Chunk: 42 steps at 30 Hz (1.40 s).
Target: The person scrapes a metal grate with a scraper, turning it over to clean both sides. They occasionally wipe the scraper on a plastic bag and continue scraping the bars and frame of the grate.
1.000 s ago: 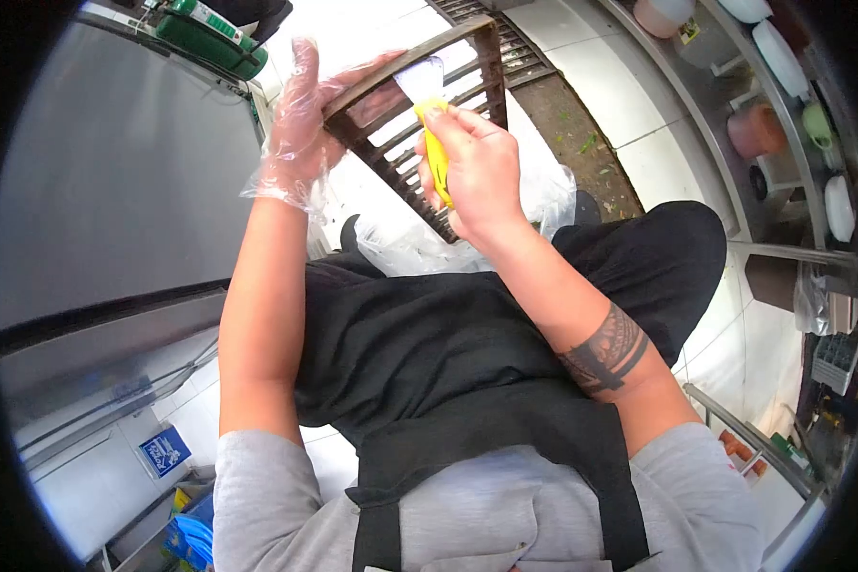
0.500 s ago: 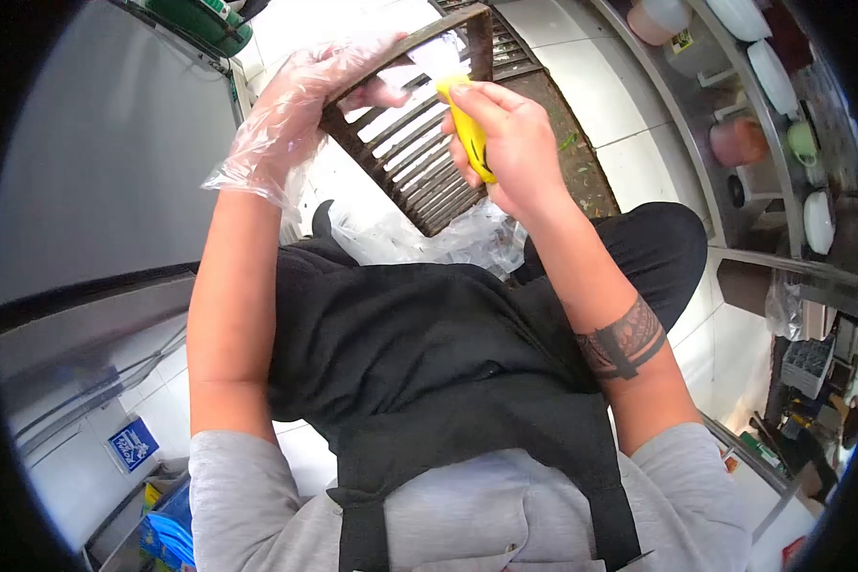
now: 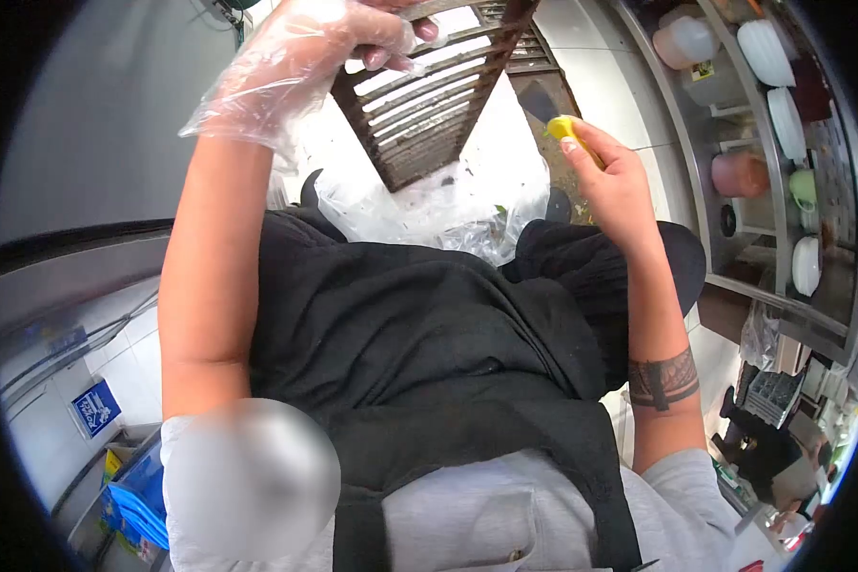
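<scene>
A dirty metal grate (image 3: pixel 419 119) with parallel slats is held up, tilted, over a clear plastic bag (image 3: pixel 429 210) strewn with dark bits. My left hand (image 3: pixel 329 48), in a clear plastic glove, has its fingers wrapped round the grate's upper left part; the frame edge cuts off some of this. Bare, my right hand (image 3: pixel 610 176) grips a yellow-handled scraper (image 3: pixel 567 131) to the right of the grate, apart from it. The scraper's blade is hard to make out against the dark floor grating.
Dark floor grating (image 3: pixel 543 91) lies beyond the grate. Metal shelves (image 3: pixel 701 181) with bowls and containers stand on the right. A large grey panel (image 3: pixel 95 124) is at the left, with blue items (image 3: pixel 138 505) low on that side.
My right hand and the scraper have moved right, away from the grate. My left hand has moved up with the grate, which is tilted differently. More of the plastic bag shows.
</scene>
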### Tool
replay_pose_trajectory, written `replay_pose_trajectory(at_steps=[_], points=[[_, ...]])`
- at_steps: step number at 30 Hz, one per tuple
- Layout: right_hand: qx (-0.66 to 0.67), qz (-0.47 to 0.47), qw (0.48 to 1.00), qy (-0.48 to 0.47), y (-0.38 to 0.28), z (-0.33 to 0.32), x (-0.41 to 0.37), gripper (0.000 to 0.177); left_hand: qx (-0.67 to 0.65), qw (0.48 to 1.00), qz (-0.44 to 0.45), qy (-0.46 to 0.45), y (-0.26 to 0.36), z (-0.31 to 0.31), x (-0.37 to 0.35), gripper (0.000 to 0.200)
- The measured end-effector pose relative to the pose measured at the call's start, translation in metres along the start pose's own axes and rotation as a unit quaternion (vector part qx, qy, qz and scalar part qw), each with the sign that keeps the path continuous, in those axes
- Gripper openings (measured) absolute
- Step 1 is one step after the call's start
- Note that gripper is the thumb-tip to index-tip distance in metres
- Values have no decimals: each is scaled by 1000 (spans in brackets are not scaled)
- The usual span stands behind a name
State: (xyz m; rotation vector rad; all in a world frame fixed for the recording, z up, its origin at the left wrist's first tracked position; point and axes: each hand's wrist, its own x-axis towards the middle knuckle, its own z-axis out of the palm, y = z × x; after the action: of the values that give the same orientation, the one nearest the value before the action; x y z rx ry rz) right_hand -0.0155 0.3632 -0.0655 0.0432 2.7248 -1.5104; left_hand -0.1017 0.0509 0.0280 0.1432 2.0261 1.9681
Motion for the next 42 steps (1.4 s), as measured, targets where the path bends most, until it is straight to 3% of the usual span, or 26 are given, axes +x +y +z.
replay_pose_trajectory(at_steps=[1,4,5,8,13,16,20,23,32,35,38,40,41,42], points=[[-69,-85,994,-6,3,3,2,37,25,1000,10,0,2,-1,-2,56],[-134,-141,980,-38,-24,6,-1,42,50,998,19,-18,4,-6,-7,50],[-179,-221,959,1,-28,10,3,42,18,999,27,-2,5,-1,-9,47],[-177,-243,953,35,-30,16,25,37,-1,1000,25,-4,-1,-3,-6,42],[-184,-251,949,37,-34,33,29,32,-41,997,29,-57,-2,-4,-8,41],[-127,-246,960,-45,-39,31,22,31,-9,999,34,-38,-2,-3,-6,41],[-135,-262,956,17,-33,30,33,31,-8,999,0,-35,0,-2,-5,44],[-140,-279,946,-84,-46,39,17,32,47,998,24,-29,-2,-4,-2,44],[-112,-205,972,0,-26,18,15,33,40,999,14,-19,-3,-2,-3,43],[-105,-193,976,-6,-21,21,13,33,46,997,64,-13,-1,5,-10,42],[-157,-200,967,16,-20,21,18,34,151,984,92,15,-2,1,-10,38],[-157,-239,958,34,-19,20,24,34,330,936,123,10,8,1,-8,35],[-158,-240,957,33,-19,19,28,34,417,890,176,53,7,9,-18,33],[-174,-263,948,47,-19,19,32,34,416,890,176,55,5,5,-14,33]])
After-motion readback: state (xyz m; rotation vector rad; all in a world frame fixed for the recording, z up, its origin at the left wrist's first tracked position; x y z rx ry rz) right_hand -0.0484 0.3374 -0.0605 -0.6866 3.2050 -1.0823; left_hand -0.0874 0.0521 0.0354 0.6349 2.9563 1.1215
